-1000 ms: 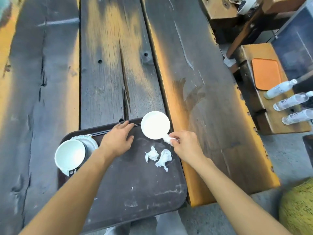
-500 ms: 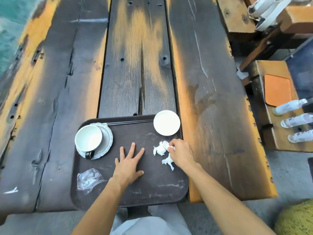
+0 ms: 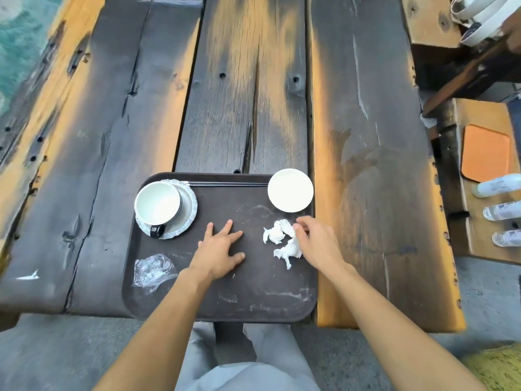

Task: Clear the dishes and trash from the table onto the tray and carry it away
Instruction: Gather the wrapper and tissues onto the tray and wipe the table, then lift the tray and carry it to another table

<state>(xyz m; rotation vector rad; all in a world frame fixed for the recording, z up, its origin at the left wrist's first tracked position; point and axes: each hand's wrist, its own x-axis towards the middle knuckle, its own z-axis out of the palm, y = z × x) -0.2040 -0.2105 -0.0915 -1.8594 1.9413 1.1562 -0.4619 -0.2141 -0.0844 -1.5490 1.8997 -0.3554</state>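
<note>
A dark brown tray (image 3: 253,300) lies at the near edge of the wooden table (image 3: 242,88). On it stand a white cup (image 3: 157,206) on a saucer (image 3: 188,210) at the back left, chopsticks (image 3: 228,183) along the far rim, and a small white plate (image 3: 290,190) at the back right. Crumpled white napkins (image 3: 279,238) lie below the plate, and a clear plastic wrapper (image 3: 152,270) lies at the front left. My left hand (image 3: 220,249) rests flat on the tray's middle, fingers spread. My right hand (image 3: 317,241) hovers by the napkins, fingers loosely apart and touching them.
To the right, a lower wooden bench holds an orange tray (image 3: 485,152) and three clear bottles (image 3: 499,213). White dishes (image 3: 479,21) sit at the top right. My grey trousers (image 3: 242,362) and concrete floor show below the table edge.
The right hand let go of the small white plate on the tray's back right corner and came down to the napkins. The left hand slid from the far rim to the tray's middle.
</note>
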